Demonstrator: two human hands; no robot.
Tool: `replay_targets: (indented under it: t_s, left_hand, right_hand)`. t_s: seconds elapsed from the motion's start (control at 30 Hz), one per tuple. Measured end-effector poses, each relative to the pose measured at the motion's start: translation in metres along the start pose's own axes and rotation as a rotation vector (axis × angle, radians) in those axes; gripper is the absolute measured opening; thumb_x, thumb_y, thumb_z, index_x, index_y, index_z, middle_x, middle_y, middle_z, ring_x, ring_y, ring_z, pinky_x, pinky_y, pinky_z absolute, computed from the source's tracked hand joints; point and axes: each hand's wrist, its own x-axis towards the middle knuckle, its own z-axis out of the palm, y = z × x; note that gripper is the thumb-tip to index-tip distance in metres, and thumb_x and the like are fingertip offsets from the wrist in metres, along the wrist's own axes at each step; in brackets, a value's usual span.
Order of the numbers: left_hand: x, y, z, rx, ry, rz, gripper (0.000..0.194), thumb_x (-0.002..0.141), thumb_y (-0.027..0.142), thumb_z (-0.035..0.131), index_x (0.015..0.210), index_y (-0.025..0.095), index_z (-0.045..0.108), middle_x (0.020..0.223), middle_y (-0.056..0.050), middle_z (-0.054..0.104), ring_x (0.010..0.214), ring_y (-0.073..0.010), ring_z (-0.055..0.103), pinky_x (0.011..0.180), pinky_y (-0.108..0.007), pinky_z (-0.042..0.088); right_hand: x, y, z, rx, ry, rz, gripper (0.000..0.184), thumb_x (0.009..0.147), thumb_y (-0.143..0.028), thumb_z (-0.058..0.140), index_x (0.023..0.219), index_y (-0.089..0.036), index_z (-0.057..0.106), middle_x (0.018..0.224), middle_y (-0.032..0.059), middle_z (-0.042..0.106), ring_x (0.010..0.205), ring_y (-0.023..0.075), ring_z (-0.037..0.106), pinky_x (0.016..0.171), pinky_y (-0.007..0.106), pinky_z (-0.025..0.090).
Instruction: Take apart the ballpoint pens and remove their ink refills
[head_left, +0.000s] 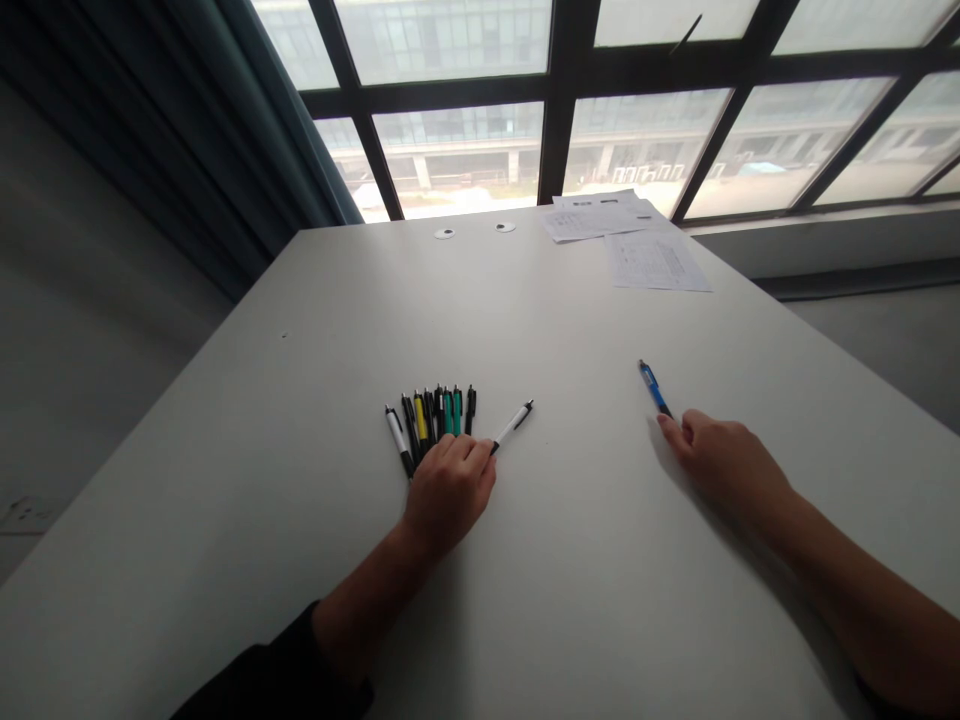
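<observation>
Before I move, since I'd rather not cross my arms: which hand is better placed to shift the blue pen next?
Probably the right hand: its fingers are at the near end of the blue pen, while the left hand is over at the bunch of pens.

Printed text on paper sheets [656, 262] near window [465, 155]: present, too small to read.

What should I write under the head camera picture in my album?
Left hand at a fan of pens, right hand holding a blue pen.
</observation>
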Motion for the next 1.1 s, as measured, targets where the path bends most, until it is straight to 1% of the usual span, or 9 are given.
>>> replay_targets:
  t_s: [0.4,0.67,0.8,0.87,0.9,0.97,1.03,1.07,1.1]
  left_hand:
    - [0.000,0.002,0.001,0.027,0.004,-0.065,0.015,0.092,0.023,0.058,0.084,0.016,0.068,0.080,-0.008,0.066,0.078,-0.0236,0.058,0.071,-0.035,0.047]
    - [0.000,0.002,0.001,-0.045,0.043,-0.031,0.014,0.093,0.020,0.057,0.084,0.014,0.066,0.078,-0.008,0.065,0.077,-0.0241,0.058,0.071,-0.037,0.049]
    - [0.000,0.006,-0.004,-0.161,0.084,0.001,0.012,0.095,0.020,0.056,0.090,0.013,0.064,0.081,-0.008,0.065,0.077,-0.0218,0.060,0.072,-0.036,0.053]
    - [0.001,0.009,-0.013,-0.238,0.094,0.038,0.011,0.097,0.021,0.056,0.094,0.013,0.063,0.084,-0.006,0.065,0.077,-0.0187,0.060,0.072,-0.032,0.054]
    - [0.001,0.011,-0.019,-0.276,0.093,0.064,0.010,0.097,0.021,0.056,0.097,0.013,0.063,0.085,-0.006,0.064,0.077,-0.0165,0.061,0.071,-0.029,0.055]
    - [0.002,0.015,-0.037,-0.361,0.092,0.122,0.008,0.098,0.019,0.057,0.101,0.014,0.062,0.089,-0.004,0.064,0.075,-0.0117,0.060,0.069,-0.022,0.055]
    - [0.004,0.018,-0.058,-0.508,0.132,0.179,0.009,0.096,0.014,0.060,0.104,0.012,0.062,0.092,-0.004,0.062,0.075,-0.0089,0.059,0.068,-0.018,0.054]
    - [0.005,0.020,-0.069,-0.567,0.155,0.202,0.012,0.094,0.012,0.063,0.106,0.011,0.062,0.092,-0.004,0.062,0.078,-0.0091,0.060,0.070,-0.018,0.054]
    - [0.005,0.021,-0.080,-0.599,0.176,0.214,0.015,0.092,0.010,0.065,0.107,0.011,0.063,0.093,-0.004,0.062,0.078,-0.0088,0.059,0.070,-0.017,0.054]
  right_hand:
    - [-0.001,0.001,0.002,0.014,0.017,-0.010,0.048,0.099,-0.053,0.036,0.076,-0.019,0.061,0.061,0.0099,0.063,0.054,0.0223,0.054,0.054,0.031,0.025]
    - [0.001,0.003,0.003,0.049,0.036,-0.012,0.047,0.098,-0.052,0.037,0.073,-0.019,0.060,0.059,0.0099,0.061,0.052,0.0226,0.054,0.053,0.032,0.026]
    - [-0.004,-0.002,-0.005,0.083,0.052,-0.012,0.045,0.098,-0.053,0.041,0.070,-0.021,0.054,0.054,0.0064,0.059,0.051,0.0220,0.054,0.053,0.031,0.031]
    - [-0.014,-0.010,-0.017,0.181,0.055,-0.064,0.042,0.097,-0.055,0.045,0.074,-0.021,0.054,0.056,0.0036,0.060,0.051,0.0198,0.056,0.054,0.031,0.038]
    - [-0.020,-0.015,-0.024,0.309,0.057,-0.124,0.039,0.096,-0.055,0.049,0.078,-0.021,0.055,0.058,0.0027,0.062,0.050,0.0186,0.056,0.054,0.031,0.041]
    - [-0.035,-0.028,-0.043,0.645,-0.002,-0.300,0.036,0.095,-0.055,0.054,0.102,-0.020,0.058,0.074,0.0037,0.069,0.057,0.0176,0.063,0.057,0.031,0.051]
    - [-0.049,-0.039,-0.061,0.903,-0.028,-0.465,0.041,0.094,-0.049,0.061,0.124,-0.022,0.055,0.099,0.0078,0.073,0.074,0.0187,0.071,0.062,0.030,0.058]
    - [-0.056,-0.043,-0.069,0.980,-0.009,-0.520,0.039,0.093,-0.044,0.064,0.126,-0.024,0.056,0.104,0.0076,0.073,0.080,0.0185,0.072,0.066,0.029,0.060]
    - [-0.061,-0.047,-0.076,1.032,0.031,-0.554,0.033,0.093,-0.038,0.066,0.123,-0.026,0.059,0.101,0.0055,0.074,0.082,0.0174,0.073,0.070,0.028,0.061]
